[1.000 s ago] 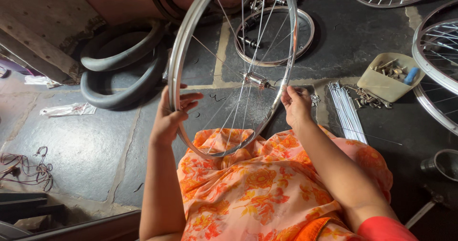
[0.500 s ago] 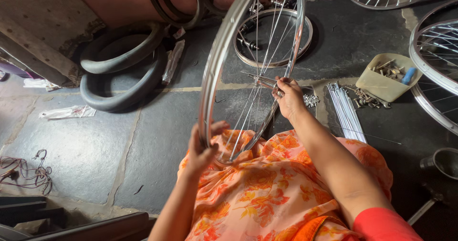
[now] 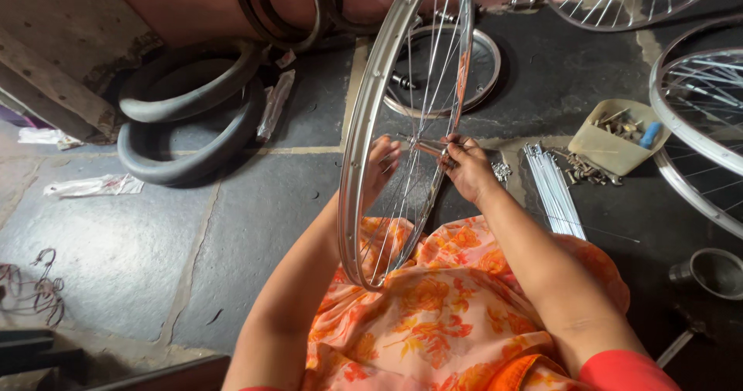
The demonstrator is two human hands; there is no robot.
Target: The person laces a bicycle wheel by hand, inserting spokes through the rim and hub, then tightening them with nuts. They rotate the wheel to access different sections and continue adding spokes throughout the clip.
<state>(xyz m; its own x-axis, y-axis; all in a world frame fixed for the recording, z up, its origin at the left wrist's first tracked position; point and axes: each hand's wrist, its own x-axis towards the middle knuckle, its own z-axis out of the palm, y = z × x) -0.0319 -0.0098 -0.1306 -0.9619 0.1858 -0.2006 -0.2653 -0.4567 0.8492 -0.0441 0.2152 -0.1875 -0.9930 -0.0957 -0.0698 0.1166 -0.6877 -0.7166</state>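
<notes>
Here a silver bicycle wheel rim (image 3: 364, 140) stands almost edge-on and upright, its lowest arc resting on the person's lap, which is covered in orange floral cloth (image 3: 433, 314), and its top leaning toward twelve o'clock. Thin spokes (image 3: 422, 89) run from the rim inward to the hub (image 3: 422, 145) at the wheel's middle. The left hand (image 3: 381, 167) reaches in from the nine o'clock side of the hub, partly hidden behind the rim, its fingers curled against the spokes near the hub; whether it pinches one cannot be told. The right hand (image 3: 468, 168) sits at the three o'clock side of the hub, fingers bunched together and pinching at the hub end where the spokes meet.

On the dark stone floor (image 3: 255, 221), at ten o'clock from the hands, two black tyres (image 3: 186, 120) lie stacked near the wall. At twelve o'clock, behind the held wheel, a second wheel (image 3: 480, 70) lies flat. At three o'clock a bundle of loose spokes (image 3: 553, 194) lies on the floor, and beyond it a beige tray (image 3: 607, 143) holds small metal parts and a blue piece. More spoked wheels (image 3: 696, 120) stand at two o'clock, and a small metal cup (image 3: 716, 271) sits at four o'clock.
</notes>
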